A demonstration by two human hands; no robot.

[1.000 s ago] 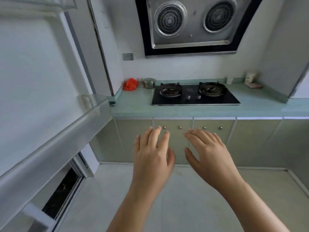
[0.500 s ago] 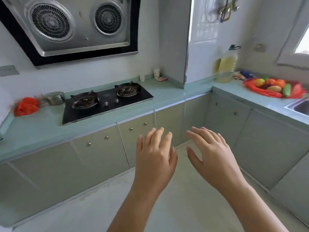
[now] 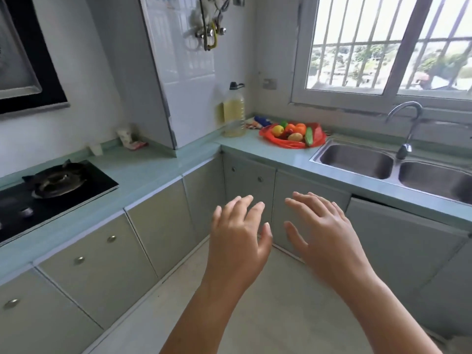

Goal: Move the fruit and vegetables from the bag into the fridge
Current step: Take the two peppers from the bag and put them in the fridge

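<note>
Both hands — the left hand (image 3: 236,241) and the right hand (image 3: 327,238) — are held out empty, fingers spread. The red bag (image 3: 293,143) of fruit and vegetables is seen on the surface (image 3: 270,155) just beside the sink (image 3: 355,162).

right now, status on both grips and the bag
Left grip and right grip open, empty. Bag of fruit on counter by sink, untouched. Nothing in the way.

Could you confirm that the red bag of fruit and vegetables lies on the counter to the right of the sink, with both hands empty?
Not quite: the head view shows the red bag on the counter to the left of the sink. The left hand and right hand are indeed empty.
</note>
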